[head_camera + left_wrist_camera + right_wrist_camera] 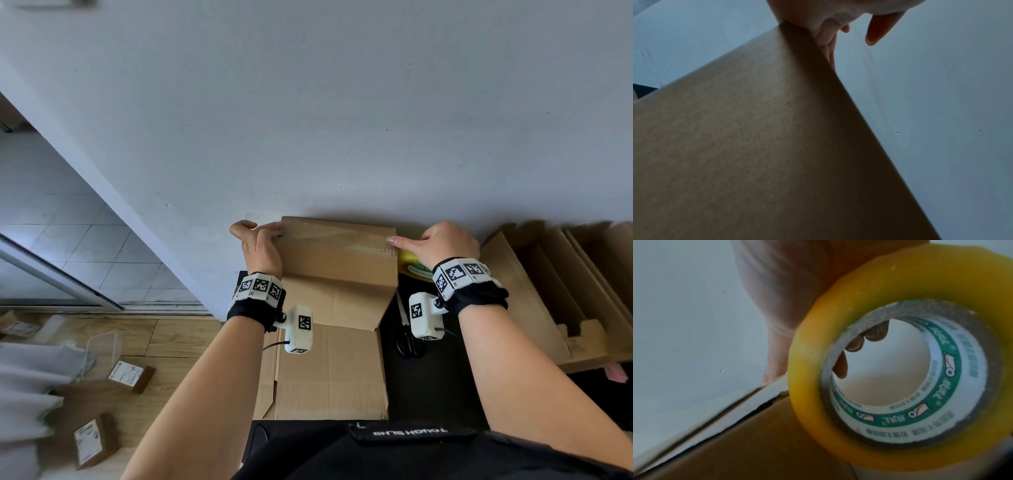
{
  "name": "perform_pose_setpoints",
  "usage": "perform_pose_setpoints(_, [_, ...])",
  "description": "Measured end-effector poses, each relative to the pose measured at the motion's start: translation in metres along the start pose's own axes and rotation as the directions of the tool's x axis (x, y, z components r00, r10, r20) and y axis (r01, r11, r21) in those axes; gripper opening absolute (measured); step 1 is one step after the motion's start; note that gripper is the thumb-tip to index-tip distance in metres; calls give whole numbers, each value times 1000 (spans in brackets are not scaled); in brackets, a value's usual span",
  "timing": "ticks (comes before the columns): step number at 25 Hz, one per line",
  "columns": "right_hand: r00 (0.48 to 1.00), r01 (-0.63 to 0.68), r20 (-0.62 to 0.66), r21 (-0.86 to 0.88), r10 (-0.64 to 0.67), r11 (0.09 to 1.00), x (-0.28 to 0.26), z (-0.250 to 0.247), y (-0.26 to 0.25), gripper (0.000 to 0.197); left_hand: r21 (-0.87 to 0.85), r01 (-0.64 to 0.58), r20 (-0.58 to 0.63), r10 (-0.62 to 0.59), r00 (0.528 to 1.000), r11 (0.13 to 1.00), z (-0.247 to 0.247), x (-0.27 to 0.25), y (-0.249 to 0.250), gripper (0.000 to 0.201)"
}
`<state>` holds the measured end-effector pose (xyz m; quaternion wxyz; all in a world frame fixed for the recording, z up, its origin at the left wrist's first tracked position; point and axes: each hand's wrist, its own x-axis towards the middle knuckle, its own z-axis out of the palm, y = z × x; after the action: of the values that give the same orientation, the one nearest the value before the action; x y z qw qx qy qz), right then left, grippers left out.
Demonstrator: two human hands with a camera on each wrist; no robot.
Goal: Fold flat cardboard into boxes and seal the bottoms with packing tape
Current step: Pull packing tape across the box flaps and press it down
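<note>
While your left hand (260,245) pinches the loose tape end at the box's (337,274) left edge against the wall (342,120), your right hand (445,241) grips the roll (898,360), forefinger pressing the strip at the right edge. You're sealing the bottom seam; next, I'd judge, cut the tape. Scissors (409,342) lie below your right wrist; more cartons (565,291) crowd the right.

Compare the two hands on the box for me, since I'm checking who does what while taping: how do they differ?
The left hand pinches the loose tape end at the cardboard box's left edge; the right hand grips the yellow tape roll at the right edge. The left holds only tape film; the right has fingers through the roll's core and a fingertip on the box. Both wear marker wristbands.
</note>
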<state>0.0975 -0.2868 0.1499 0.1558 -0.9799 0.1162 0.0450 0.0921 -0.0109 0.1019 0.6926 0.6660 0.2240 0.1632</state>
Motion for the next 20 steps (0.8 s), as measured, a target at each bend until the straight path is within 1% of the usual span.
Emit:
perform_pose_setpoints(2, [999, 4, -39, -29, -5, 1000, 0, -6, -3, 80, 18, 10, 2, -10, 1000, 1000, 1, 1, 2, 19])
perform_pose_setpoints(3, [999, 6, -52, -46, -8, 999, 0, -9, -5, 79, 28, 2, 2, -2, 1000, 1000, 2, 2, 2, 16])
perform_pose_setpoints(4, [998, 6, -65, -57, -10, 998, 0, -12, -6, 79, 37, -7, 8, 7, 1000, 999, 3, 1, 4, 9])
perform_pose_setpoints(5, [997, 3, -82, -58, -8, 998, 0, -16, -7, 79, 47, -19, 9, 18, 1000, 999, 3, 0, 5, 8])
perform_pose_setpoints(7, [992, -7, -123, -37, 2, 999, 0, -27, -6, 78, 92, -33, -7, 34, 999, 995, 4, -1, 4, 36])
perform_pose_setpoints(8, [992, -9, -129, -26, 5, 1000, 1, -33, -5, 78, 111, -24, -22, 27, 999, 994, 5, 0, 4, 45])
perform_pose_setpoints(9, [993, -11, -118, -19, 9, 1000, 2, -39, -5, 78, 117, -18, -33, 22, 999, 993, 5, 2, 1, 47])
perform_pose_setpoints(11, [998, -17, -63, -14, 16, 1000, 4, -46, -4, 76, 72, 12, -42, -9, 999, 997, 5, 3, 0, 40])
perform_pose_setpoints(13, [1000, -24, -18, -28, 24, 999, 4, -45, -3, 75, 41, 19, -41, -17, 999, 999, 5, 3, -2, 25])
perform_pose_setpoints(15, [1000, -23, -9, -60, 23, 998, 1, -35, -2, 75, 20, 33, -44, -33, 999, 999, 5, 3, -2, 17])
perform_pose_setpoints(17, [999, -21, -28, -97, 18, 995, 0, -23, -1, 75, 22, 40, -62, -38, 997, 999, 7, 3, -1, 17])
perform_pose_setpoints(20, [999, -29, -39, -152, 23, 988, 3, -9, 0, 75, 83, 21, -71, -15, 997, 996, 9, 3, -2, 24])
